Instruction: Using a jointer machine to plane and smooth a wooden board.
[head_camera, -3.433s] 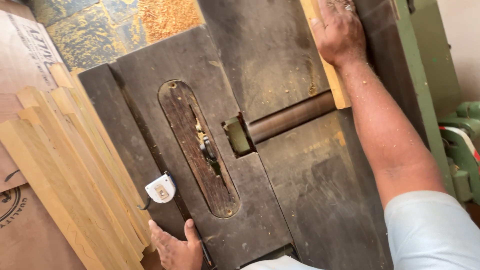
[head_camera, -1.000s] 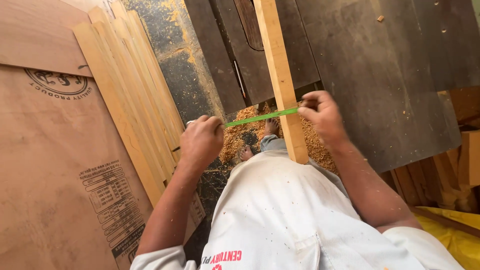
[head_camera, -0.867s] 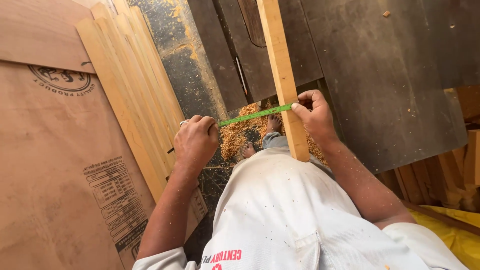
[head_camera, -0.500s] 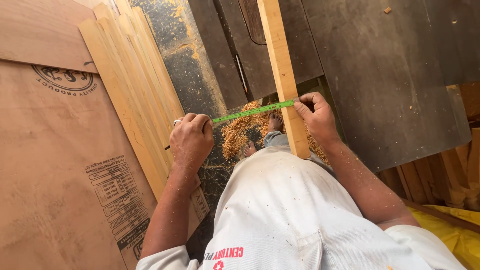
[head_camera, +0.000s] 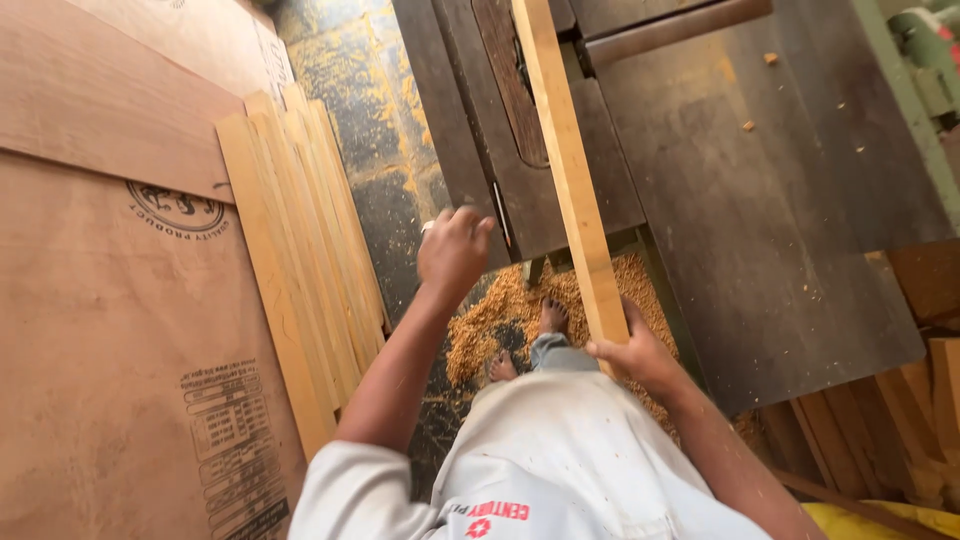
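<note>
One wooden strip in right hand; left hand holds tape measure.

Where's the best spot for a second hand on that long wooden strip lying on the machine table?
Probably mid-length on the wooden strip, coming from its left, fingers pinching its narrow edges. The right hand already holds the near end, and the strip slopes away across the machine table.

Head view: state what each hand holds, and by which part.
The right hand grips the long pale wooden strip at its near end. The left hand is closed around a small whitish object, mostly hidden; its kind cannot be told.
</note>
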